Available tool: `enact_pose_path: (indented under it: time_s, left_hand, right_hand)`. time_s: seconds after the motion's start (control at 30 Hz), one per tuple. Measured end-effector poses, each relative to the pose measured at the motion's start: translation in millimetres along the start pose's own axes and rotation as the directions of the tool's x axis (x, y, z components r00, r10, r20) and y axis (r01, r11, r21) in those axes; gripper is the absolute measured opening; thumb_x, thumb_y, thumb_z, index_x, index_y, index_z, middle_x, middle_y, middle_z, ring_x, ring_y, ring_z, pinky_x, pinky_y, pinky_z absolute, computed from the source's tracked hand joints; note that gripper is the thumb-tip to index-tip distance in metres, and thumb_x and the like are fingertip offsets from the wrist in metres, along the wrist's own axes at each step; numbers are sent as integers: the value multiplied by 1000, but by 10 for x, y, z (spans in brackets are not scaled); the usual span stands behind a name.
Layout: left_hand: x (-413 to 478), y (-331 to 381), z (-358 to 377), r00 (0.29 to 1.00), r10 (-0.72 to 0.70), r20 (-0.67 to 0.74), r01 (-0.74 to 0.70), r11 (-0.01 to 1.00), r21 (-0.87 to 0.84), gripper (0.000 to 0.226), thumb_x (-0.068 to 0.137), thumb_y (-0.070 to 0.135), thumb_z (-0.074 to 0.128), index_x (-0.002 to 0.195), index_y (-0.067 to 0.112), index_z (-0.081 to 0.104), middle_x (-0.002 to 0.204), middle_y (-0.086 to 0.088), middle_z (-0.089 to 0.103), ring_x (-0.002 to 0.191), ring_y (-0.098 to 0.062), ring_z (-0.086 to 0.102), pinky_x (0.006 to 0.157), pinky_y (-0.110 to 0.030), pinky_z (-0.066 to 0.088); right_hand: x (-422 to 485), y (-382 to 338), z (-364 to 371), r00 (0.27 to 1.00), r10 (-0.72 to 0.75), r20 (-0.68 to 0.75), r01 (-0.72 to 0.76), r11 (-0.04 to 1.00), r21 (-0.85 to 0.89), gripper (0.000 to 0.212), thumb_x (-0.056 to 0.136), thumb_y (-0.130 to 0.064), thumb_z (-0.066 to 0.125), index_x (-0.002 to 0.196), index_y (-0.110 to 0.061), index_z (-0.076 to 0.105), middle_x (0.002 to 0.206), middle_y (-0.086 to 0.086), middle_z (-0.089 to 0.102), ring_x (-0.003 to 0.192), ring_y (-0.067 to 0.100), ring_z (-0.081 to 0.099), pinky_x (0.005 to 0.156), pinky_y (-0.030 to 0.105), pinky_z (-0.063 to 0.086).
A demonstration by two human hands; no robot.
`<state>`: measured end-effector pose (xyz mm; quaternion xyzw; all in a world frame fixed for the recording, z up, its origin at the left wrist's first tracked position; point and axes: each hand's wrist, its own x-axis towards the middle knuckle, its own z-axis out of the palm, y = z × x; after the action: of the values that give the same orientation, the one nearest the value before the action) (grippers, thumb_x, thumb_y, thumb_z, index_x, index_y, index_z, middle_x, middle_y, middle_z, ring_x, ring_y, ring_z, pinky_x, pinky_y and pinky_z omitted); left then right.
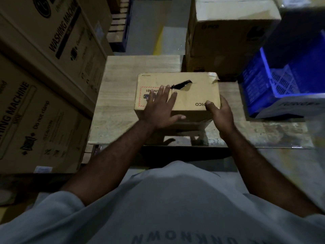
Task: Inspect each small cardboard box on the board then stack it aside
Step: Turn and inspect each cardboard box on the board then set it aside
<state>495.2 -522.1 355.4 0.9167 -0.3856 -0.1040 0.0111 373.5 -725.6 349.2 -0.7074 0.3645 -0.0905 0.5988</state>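
A small cardboard box (pixel 191 92) lies on the wooden board (pixel 119 95), with a torn dark gash in its top and a red-dashed label at its left. My left hand (pixel 161 110) rests flat on the box top, fingers spread. My right hand (pixel 219 113) grips the box's near right corner, thumb on top beside the printed "PICO".
Large washing machine cartons (pixel 44 76) stand along the left. Stacked cardboard boxes (pixel 228 36) sit behind the board at the right. A blue plastic crate (pixel 274 80) stands at the right with a white package (pixel 299 106) on it. A floor aisle (pixel 154 25) runs beyond.
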Motion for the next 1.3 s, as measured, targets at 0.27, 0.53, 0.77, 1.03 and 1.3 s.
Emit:
enact_pose_path:
  time_s: [0.27,0.53,0.77,1.03,1.3]
  left_hand:
    - [19,242,-178,993,-117,-25,112,983,-143,115,84,71,66,164,18,2,171,-20,-2,158,-40,-2,122,-69,0]
    - [-170,-130,-385,917,-333,-220,253,911,-325,126,68,81,73,163,25,13,164,-9,24,151,-33,22,122,-66,9]
    - [-410,-628,-253,900,-339,-275,248,915,-316,112,77,55,81,163,28,15,167,4,23,146,-31,28,119,-62,19]
    - [-455,-853,-236,860,-416,-296,272,863,-425,110,76,51,85,162,29,21,165,4,26,142,-30,27,116,-52,23]
    - [-663,-1099,-297,851,-422,-312,223,829,-513,118,71,61,85,163,27,19,159,-7,28,143,-32,25,117,-58,30]
  right_hand:
    - [-234,-453,182,982,-134,134,124,989,83,45,90,-34,46,127,-28,70,117,-4,76,111,15,71,86,36,60]
    - [-497,-787,520,864,-362,350,287,925,248,56,90,-21,34,145,-29,43,136,-11,59,122,-9,59,92,13,49]
    - [-166,-557,698,904,-286,317,191,935,300,54,104,-22,33,156,-14,47,155,7,53,139,19,55,107,36,52]
    - [81,-484,879,961,54,271,-105,979,177,39,108,-35,34,118,-24,70,111,-9,70,108,7,60,79,26,40]
    - [205,-675,1158,971,40,237,-88,977,196,21,97,-34,65,109,-18,69,98,3,71,85,22,69,62,29,54]
